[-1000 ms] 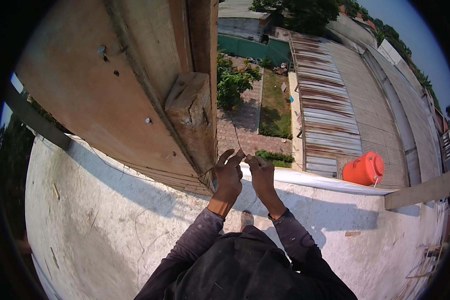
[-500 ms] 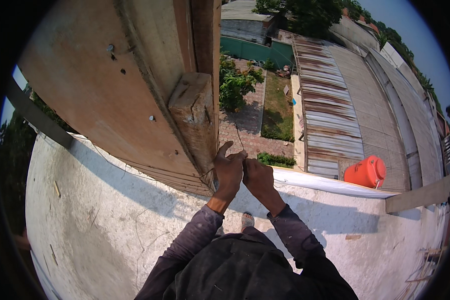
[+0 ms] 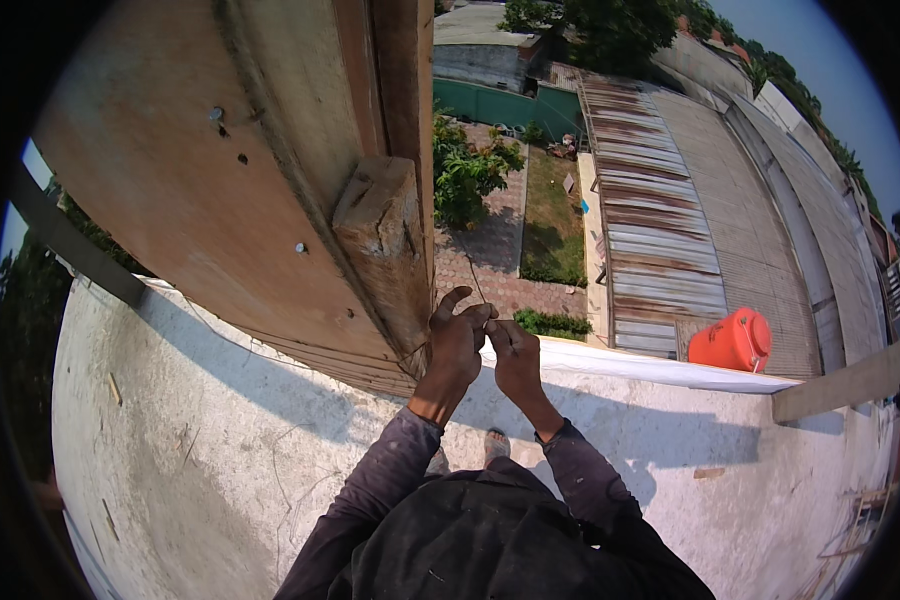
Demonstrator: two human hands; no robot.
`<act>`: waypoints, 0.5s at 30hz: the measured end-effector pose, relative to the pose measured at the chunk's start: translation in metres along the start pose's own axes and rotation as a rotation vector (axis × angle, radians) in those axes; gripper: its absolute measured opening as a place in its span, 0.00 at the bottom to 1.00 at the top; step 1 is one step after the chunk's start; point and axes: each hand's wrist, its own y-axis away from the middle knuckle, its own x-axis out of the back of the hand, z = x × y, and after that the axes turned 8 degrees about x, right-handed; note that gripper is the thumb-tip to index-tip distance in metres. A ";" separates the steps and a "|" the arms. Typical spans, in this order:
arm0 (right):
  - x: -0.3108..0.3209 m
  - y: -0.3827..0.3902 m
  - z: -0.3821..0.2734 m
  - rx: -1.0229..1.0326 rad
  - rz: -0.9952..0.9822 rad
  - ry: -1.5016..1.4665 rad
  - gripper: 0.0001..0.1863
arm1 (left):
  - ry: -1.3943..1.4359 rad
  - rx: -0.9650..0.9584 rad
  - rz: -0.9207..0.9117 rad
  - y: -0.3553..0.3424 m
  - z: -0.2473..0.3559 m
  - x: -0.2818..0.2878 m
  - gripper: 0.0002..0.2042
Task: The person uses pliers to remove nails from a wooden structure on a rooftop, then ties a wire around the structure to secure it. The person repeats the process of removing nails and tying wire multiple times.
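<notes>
A thin wire (image 3: 476,279) sticks up from between my hands, beside the edge of a tall plywood formwork column. My left hand (image 3: 455,345) is closed in a pinch on the wire, its thumb raised toward the column. Close against it, my right hand (image 3: 515,362) pinches at the same spot with bent fingers; the fingertips cover the wire's lower part. Just left of my hands, a timber block (image 3: 378,222) stands upright along the plywood panel (image 3: 200,180). More wire (image 3: 413,354) shows at the column's lower edge, next to my left wrist.
Underfoot is a pale concrete slab (image 3: 210,470) with scattered wood scraps. A low white edge (image 3: 650,366) runs beyond my hands, with a garden (image 3: 550,220) far below. An orange water jug (image 3: 730,341) stands near that edge at right, beside a grey beam (image 3: 840,385).
My right hand has loosened from a tight fist into a pinch with its fingers more extended. Both hands stay by the column, and the wire leans slightly differently.
</notes>
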 end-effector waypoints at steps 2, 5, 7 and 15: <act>0.000 0.001 0.001 -0.045 0.007 -0.002 0.13 | 0.033 0.025 -0.023 0.004 -0.001 0.003 0.20; 0.005 0.001 0.003 -0.077 0.025 0.013 0.15 | 0.000 0.030 -0.096 0.008 -0.006 0.008 0.20; 0.012 0.002 0.003 -0.051 0.044 -0.025 0.16 | -0.003 0.046 -0.109 0.009 -0.012 0.011 0.18; 0.025 0.012 -0.009 -0.217 -0.091 0.029 0.16 | -0.006 0.183 -0.265 0.011 -0.020 0.009 0.11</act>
